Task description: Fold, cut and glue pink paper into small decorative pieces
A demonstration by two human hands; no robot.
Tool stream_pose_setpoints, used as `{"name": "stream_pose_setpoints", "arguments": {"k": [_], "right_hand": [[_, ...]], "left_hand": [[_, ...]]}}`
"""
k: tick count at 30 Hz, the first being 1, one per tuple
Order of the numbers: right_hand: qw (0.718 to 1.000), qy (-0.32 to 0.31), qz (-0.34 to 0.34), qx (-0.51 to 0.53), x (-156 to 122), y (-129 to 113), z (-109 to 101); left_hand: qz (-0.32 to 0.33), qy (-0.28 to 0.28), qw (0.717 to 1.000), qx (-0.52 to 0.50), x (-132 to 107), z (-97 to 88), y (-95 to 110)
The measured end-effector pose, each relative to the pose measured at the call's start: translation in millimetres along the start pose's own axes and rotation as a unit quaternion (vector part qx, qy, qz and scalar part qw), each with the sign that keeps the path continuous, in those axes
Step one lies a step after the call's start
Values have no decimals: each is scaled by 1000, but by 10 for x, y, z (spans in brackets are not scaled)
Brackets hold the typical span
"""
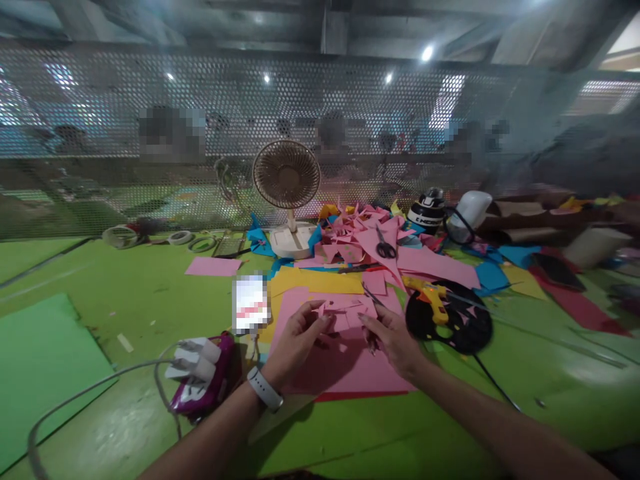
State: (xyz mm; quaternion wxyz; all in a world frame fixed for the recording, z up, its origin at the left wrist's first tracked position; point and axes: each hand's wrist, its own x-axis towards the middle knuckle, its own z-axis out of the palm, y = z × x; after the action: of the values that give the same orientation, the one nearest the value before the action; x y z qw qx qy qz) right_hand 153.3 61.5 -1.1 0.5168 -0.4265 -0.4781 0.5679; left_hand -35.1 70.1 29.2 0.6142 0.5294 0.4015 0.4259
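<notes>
A small cut piece of pink paper (349, 313) is held up between my two hands. My left hand (301, 337) pinches its left side with thumb and fingers, a white band around that wrist. At its right side, my right hand (393, 339) has thumb and fingers closed on the same piece. A thin dark tool (370, 293) shows just beyond the right fingers; I cannot tell its kind or whether it is held. Beneath both hands lie larger pink sheets (345, 370), with yellow paper (327, 281) behind them.
A yellow glue gun (436, 300) rests on a black round plate (473, 327) at right. Scissors (386, 249) lie on a heap of pink scraps (357, 227), beside a fan (287, 175). Left are a purple power strip (207, 387) with cables and a green sheet (45, 373).
</notes>
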Motion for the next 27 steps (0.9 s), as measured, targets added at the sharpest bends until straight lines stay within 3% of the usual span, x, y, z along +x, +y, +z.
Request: {"name": "stream_pose_setpoints", "arguments": {"k": [8,27], "right_hand": [[1000,-7,-7,-19,7,7,0],[999,31,5,18,17,-44,-14]], "left_hand": [[-8,31,999,-5,-23,22,79],[9,-2,1000,3,-19,-8,48]]}}
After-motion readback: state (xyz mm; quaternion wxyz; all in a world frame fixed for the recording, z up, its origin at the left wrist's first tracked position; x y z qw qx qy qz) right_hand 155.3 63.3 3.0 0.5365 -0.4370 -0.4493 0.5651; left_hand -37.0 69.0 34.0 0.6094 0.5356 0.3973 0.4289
